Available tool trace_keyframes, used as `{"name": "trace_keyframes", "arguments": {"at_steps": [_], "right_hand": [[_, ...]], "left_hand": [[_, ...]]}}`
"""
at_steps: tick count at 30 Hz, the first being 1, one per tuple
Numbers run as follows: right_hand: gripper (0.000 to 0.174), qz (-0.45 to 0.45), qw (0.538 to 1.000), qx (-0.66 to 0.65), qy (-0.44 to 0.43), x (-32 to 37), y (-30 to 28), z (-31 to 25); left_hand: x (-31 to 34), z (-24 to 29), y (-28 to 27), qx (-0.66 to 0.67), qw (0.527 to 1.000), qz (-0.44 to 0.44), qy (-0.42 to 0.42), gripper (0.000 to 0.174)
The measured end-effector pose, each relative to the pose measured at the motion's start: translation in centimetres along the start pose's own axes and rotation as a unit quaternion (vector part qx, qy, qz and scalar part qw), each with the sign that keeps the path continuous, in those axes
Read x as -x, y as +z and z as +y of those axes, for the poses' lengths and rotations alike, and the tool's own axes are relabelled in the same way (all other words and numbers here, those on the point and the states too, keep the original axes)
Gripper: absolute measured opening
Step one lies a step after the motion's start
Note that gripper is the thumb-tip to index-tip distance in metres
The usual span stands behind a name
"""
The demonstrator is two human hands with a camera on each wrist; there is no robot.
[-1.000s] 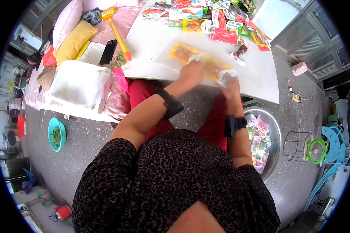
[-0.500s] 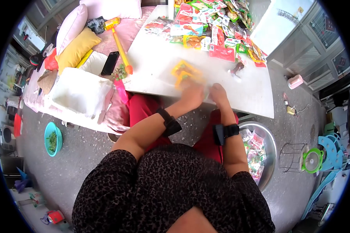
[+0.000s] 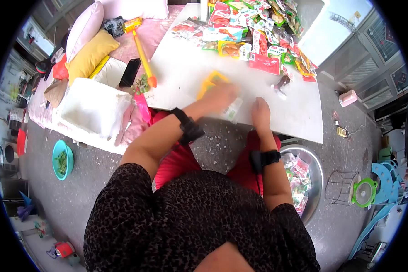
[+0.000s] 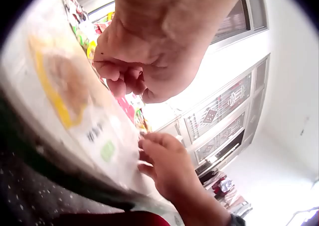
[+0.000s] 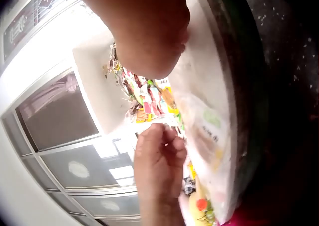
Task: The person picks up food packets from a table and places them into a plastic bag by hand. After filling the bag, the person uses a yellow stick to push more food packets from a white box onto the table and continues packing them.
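On the white table (image 3: 177,72), yellow-edged clear packets (image 3: 205,88) overlap near the front edge, partly covered by my left hand (image 3: 220,97). One packet's brownish contents (image 4: 70,84) and the lower clear end with its green mark (image 4: 107,150) show in the left wrist view. My left hand, blurred in the head view, hovers over the packets; its fingers (image 4: 124,79) curl in with nothing visible between them. To the right of the packets, my right hand (image 3: 260,113) is at the table's edge, fingers loosely bent, with no item visible in it.
A heap of colourful food packets (image 3: 258,41) covers the table's far side. A small dark-brown packet (image 3: 282,84) lies to the right. A metal basin (image 3: 317,181) with more packets stands on the floor at right. At left are a white tub (image 3: 90,106) and a phone (image 3: 130,72).
The packet that both hands held at right has moved left over the other yellow-edged one. My right hand has come away from it, and the left hand has shifted slightly. The head view has tilted.
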State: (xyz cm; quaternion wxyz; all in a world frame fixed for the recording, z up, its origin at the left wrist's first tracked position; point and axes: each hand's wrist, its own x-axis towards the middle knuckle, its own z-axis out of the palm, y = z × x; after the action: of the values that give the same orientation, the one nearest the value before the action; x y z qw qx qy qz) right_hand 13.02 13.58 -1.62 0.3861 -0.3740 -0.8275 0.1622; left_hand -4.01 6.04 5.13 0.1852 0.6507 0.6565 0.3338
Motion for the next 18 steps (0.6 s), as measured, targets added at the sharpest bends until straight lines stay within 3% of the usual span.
{"name": "trace_keyframes", "arguments": {"at_steps": [3, 9, 10, 12, 14, 16, 17, 18], "right_hand": [[0.015, 0.045, 0.999, -0.003, -0.023, 0.7, 0.1, 0.2], [0.012, 0.034, 0.999, -0.023, 0.000, 0.6, 0.0, 0.1], [0.012, 0.043, 0.999, -0.020, -0.003, 0.6, 0.0, 0.1], [0.011, 0.058, 0.998, -0.013, -0.011, 0.6, 0.1, 0.0], [0.011, 0.058, 0.998, -0.013, -0.003, 0.5, 0.2, 0.0], [0.012, 0.053, 0.998, -0.014, 0.002, 0.6, 0.2, 0.1], [0.012, 0.049, 0.999, -0.015, 0.003, 0.6, 0.3, 0.2], [0.012, 0.044, 0.999, -0.015, 0.004, 0.6, 0.3, 0.3]], "left_hand": [[-4.1, -5.1, -0.6, -0.126, 0.992, -0.005, -0.019, 0.021], [-11.3, -8.4, -2.7, 0.036, 0.968, 0.107, -0.223, 0.024], [-13.1, -10.7, -1.5, 0.020, 0.966, 0.146, -0.211, 0.025], [-15.8, -12.7, -1.0, 0.010, 0.971, 0.052, -0.233, 0.023], [-17.0, -13.8, -0.6, -0.120, 0.979, -0.008, -0.163, 0.017], [-17.6, -14.9, -0.3, -0.360, 0.932, -0.033, 0.010, 0.012], [-18.7, -16.2, 0.6, -0.185, 0.977, 0.000, -0.106, 0.010], [-20.2, -17.9, 2.0, -0.001, 0.975, 0.032, -0.218, 0.010]]}}
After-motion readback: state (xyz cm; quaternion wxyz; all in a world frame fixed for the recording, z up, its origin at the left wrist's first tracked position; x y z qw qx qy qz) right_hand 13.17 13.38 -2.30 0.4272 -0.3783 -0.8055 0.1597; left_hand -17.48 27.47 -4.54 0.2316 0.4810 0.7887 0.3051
